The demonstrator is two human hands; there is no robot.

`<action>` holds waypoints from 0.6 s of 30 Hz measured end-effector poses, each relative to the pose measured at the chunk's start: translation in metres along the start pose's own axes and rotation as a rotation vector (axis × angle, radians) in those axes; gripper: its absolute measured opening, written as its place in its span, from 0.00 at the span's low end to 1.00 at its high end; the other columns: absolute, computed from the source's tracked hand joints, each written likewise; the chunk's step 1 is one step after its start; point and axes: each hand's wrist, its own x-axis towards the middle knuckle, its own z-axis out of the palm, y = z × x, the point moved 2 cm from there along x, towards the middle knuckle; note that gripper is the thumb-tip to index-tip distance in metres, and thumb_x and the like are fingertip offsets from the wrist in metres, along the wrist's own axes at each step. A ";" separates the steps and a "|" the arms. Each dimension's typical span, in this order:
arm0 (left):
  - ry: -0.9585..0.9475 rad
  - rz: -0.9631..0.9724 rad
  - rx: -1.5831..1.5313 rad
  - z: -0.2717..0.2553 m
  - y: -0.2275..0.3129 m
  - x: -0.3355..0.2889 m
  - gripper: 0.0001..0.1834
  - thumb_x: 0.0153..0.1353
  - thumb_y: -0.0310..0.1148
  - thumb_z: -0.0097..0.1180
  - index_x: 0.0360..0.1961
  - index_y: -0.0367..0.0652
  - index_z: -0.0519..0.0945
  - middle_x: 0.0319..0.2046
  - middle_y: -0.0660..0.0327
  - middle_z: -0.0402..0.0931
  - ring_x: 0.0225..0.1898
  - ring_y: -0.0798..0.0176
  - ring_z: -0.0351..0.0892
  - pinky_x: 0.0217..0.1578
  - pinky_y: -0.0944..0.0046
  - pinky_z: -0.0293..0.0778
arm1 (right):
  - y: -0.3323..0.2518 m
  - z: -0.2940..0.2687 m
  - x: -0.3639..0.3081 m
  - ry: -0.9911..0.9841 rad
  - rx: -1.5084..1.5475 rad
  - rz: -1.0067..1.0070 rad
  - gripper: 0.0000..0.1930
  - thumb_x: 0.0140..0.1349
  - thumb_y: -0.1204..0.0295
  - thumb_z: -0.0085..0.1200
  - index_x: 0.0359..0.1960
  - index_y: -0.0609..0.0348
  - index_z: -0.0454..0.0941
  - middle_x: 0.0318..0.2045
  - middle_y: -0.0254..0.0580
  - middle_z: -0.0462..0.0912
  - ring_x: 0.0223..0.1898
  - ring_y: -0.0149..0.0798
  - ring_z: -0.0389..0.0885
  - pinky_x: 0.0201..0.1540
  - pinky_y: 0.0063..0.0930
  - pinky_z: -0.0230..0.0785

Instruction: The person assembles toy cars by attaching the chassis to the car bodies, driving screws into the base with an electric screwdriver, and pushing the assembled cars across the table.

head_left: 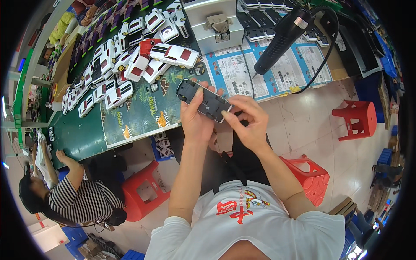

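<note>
A toy car (pixel 204 100) lies bottom up in my left hand (pixel 197 115), its black underside facing me and a strip of white body showing at one end. My left thumb presses on the black base while the fingers wrap the far side. At the car's right end, my right hand (pixel 250 121) pinches the edge between thumb and index finger. Both hands are above the table's front edge. Beyond them, a pile of white toy cars (pixel 151 56) with dark and red windows covers the table, with one red part (pixel 148 46) among them.
A black electric screwdriver (pixel 281 39) hangs, bit down, over printed sheets (pixel 277 71) at right. Behind stands a metal fixture (pixel 219 26), with black car bases (pixel 260 21) beside it. Red stools (pixel 357 119) stand about. A person in a striped shirt (pixel 82 197) sits at left.
</note>
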 end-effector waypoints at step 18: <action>0.030 -0.085 0.157 0.018 0.001 -0.002 0.14 0.67 0.30 0.56 0.51 0.40 0.70 0.41 0.57 0.76 0.42 0.58 0.81 0.48 0.50 0.83 | 0.009 -0.016 0.011 -0.090 0.389 0.324 0.12 0.61 0.83 0.59 0.46 0.71 0.79 0.43 0.47 0.82 0.33 0.33 0.85 0.28 0.21 0.78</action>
